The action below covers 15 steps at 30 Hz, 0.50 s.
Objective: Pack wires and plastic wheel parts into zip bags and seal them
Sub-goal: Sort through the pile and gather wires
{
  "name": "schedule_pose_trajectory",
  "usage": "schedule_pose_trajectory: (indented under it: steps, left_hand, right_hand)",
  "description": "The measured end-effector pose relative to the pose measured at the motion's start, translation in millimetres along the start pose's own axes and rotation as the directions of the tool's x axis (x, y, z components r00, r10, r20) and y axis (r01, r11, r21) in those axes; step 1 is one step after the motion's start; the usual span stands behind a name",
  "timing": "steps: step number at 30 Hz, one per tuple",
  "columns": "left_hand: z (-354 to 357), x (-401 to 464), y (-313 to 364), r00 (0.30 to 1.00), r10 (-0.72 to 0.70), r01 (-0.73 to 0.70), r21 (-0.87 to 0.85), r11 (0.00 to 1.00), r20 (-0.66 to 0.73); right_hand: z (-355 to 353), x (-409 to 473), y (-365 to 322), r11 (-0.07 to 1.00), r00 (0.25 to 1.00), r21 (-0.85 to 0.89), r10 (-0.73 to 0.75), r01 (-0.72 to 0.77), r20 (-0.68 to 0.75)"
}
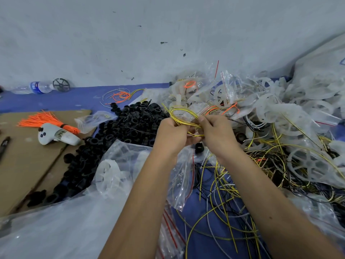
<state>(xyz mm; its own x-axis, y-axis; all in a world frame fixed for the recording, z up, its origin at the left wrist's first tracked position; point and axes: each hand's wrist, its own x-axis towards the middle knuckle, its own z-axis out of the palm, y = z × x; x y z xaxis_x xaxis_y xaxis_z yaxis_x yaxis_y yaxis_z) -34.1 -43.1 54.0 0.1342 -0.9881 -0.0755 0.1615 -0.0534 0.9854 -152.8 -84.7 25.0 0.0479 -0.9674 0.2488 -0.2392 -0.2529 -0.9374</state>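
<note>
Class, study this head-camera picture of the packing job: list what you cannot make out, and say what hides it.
- Head view: left hand palm and curled fingertips, turned away.
- How many yellow wires are looped: strands overlap.
- Water bottle label text: too small.
- Dark tool: cut off by the left edge.
- Zip bag contents: forearms cover it.

Even, soft bright light; faint shadows; strong wide-angle bending at edges; slight blur w/ soft corners.
</note>
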Motion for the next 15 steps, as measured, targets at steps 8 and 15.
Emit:
schedule_pose_trajectory:
  steps: [8, 15]
  left_hand:
    - [-9.9, -7.5, 8.4, 0.986, -0.072, -0.095, 0.853, 0.513, 0.153]
    - [-16.7, -9.5, 12.5, 0.995, -0.04, -0.074, 0.939, 0.335, 0.092]
  right_hand:
    - [-32.0, 16.2, 5.9, 0.989, 0.981, 0.008, 0.15, -0.15, -0.122]
    - [-62.6, 11.0, -12.9, 0.871, 0.94, 0.404, 0.164, -0.28, 0.298]
